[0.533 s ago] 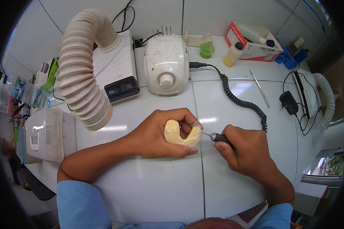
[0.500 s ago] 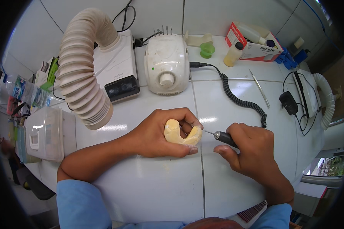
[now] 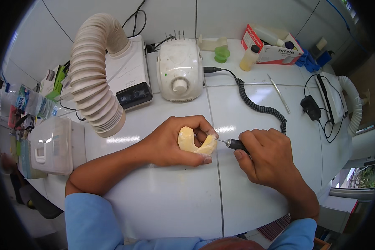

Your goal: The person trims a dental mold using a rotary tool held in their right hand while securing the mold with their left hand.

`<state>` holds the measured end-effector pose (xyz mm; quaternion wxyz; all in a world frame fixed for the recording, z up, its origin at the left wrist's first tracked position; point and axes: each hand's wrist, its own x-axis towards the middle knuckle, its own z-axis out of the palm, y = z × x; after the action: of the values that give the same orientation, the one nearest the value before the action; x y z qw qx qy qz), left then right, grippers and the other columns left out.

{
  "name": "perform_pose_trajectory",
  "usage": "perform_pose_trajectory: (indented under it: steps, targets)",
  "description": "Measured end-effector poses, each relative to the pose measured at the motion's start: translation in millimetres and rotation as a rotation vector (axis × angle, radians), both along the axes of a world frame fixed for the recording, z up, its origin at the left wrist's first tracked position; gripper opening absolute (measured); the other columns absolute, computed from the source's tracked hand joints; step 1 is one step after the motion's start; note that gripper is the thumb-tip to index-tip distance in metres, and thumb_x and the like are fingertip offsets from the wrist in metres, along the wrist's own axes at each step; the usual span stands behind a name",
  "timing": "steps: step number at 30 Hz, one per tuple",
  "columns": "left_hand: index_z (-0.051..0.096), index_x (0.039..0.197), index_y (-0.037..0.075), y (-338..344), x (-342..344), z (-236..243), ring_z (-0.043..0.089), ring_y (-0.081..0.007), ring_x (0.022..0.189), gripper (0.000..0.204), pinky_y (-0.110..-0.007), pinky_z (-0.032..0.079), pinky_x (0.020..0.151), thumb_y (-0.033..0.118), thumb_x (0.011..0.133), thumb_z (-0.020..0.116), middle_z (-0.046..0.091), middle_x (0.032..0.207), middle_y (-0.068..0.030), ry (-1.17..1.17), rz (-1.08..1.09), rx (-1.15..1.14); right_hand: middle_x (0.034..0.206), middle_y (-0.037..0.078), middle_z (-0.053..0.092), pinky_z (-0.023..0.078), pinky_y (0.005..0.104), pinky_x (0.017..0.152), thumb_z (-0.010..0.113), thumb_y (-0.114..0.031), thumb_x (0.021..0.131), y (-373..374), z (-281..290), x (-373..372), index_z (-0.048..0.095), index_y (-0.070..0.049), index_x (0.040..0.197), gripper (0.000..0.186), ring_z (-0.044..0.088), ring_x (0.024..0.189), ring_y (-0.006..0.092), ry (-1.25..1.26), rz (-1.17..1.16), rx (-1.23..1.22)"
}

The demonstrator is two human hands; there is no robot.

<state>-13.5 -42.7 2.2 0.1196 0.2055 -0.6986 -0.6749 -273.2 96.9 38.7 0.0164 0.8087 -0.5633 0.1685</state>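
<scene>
One yellow cast (image 3: 187, 141) in left grip (image 3: 166, 143), dark handpiece (image 3: 236, 144) in right grip (image 3: 267, 157)

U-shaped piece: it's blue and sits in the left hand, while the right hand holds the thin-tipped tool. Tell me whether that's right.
Not quite: the head view shows the U-shaped piece is pale yellow, not blue. The rest stands: it sits in the left hand, while the right hand holds the thin-tipped tool.

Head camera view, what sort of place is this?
Probably a dental workshop: the left hand holds a yellow horseshoe-shaped piece like a dental cast, the right hand a slim-tipped handpiece, and a wide ribbed hose arches over the white tiled bench.
</scene>
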Motion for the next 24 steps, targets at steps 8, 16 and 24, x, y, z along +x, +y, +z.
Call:
perform_pose_trajectory:
  steps: [8, 16, 24]
  targets:
    - [0.071, 0.129, 0.004, -0.3, 0.0, 5.6, 0.068, -0.0080, 0.094, 0.052, -0.026, 0.055, 0.086, 0.011, 0.084, 0.096, 0.072, 0.102, -0.0005, -0.027, -0.013, -0.030, 0.071, 0.002, 0.058, 0.041, 0.0412, 0.076, 0.083, -0.029, 0.096, -4.0, -5.3, -2.9, 0.068, -0.011, 0.094, 0.024, 0.052, 0.060, 0.0220, 0.020, 0.050, -0.070]
    - [0.070, 0.131, 0.003, -0.1, 0.2, 0.5, 0.069, -0.0085, 0.097, 0.054, -0.025, 0.055, 0.088, 0.009, 0.084, 0.095, 0.072, 0.104, -0.0015, 0.008, -0.013, 0.017, 0.069, 0.002, 0.059, 0.040, 0.0402, 0.075, 0.082, -0.029, 0.097, -4.9, -7.8, -2.3, 0.068, -0.010, 0.096, 0.023, 0.050, 0.059, 0.0221, 0.013, 0.059, -0.030]
    - [0.070, 0.131, 0.003, -0.9, 0.6, 5.1, 0.069, -0.0084, 0.099, 0.053, -0.026, 0.055, 0.089, 0.009, 0.084, 0.095, 0.072, 0.104, -0.0016, -0.021, -0.020, 0.006, 0.069, 0.003, 0.059, 0.040, 0.0405, 0.075, 0.081, -0.027, 0.098, -5.7, -10.2, -2.8, 0.068, -0.009, 0.097, 0.022, 0.050, 0.059, 0.0229, 0.000, 0.062, -0.016]
